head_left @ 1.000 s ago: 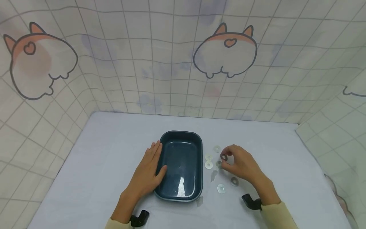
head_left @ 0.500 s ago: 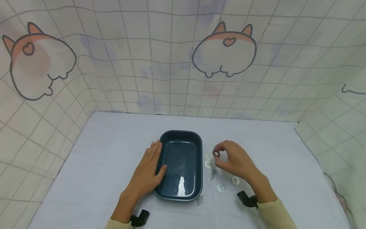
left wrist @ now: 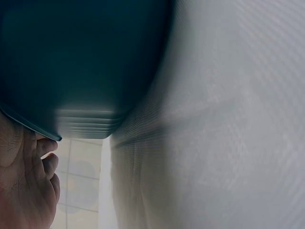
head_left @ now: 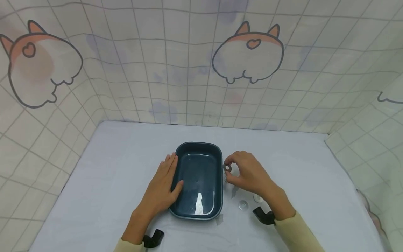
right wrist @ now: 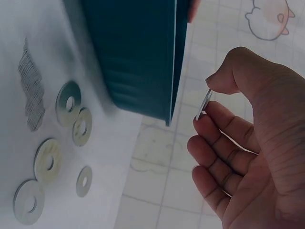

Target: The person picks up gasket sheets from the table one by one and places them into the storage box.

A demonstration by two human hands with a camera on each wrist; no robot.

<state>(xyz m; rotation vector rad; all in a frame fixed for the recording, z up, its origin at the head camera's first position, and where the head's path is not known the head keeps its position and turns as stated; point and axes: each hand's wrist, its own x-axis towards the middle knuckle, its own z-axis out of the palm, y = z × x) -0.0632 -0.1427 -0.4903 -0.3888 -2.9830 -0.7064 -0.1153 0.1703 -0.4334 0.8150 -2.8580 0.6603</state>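
My right hand [head_left: 250,173] pinches a metal washer [right wrist: 204,105] between thumb and fingertips, just off the right rim of a dark teal rectangular tray [head_left: 197,178]. In the right wrist view the washer is edge-on, above the tray's rim level and apart from it. My left hand [head_left: 160,187] lies with straight fingers along the tray's left rim, its thumb over the inner side. Nothing is seen inside the tray. Several flat washers lie on the cloth right of it, such as a washer [right wrist: 40,162] in the right wrist view; my right hand partly hides them from the head camera.
A white cloth covers the table [head_left: 126,157]. Grey patches [head_left: 219,219] mark it near the tray's right side. A tile-patterned curtain [head_left: 176,80] with cartoon animals closes off the back and sides. A black curved wrist mount [head_left: 263,216] sits on each wrist.
My right hand has moved left with the pinched washer, from over the loose washers to the tray's right rim. The left hand and the tray have stayed in place.
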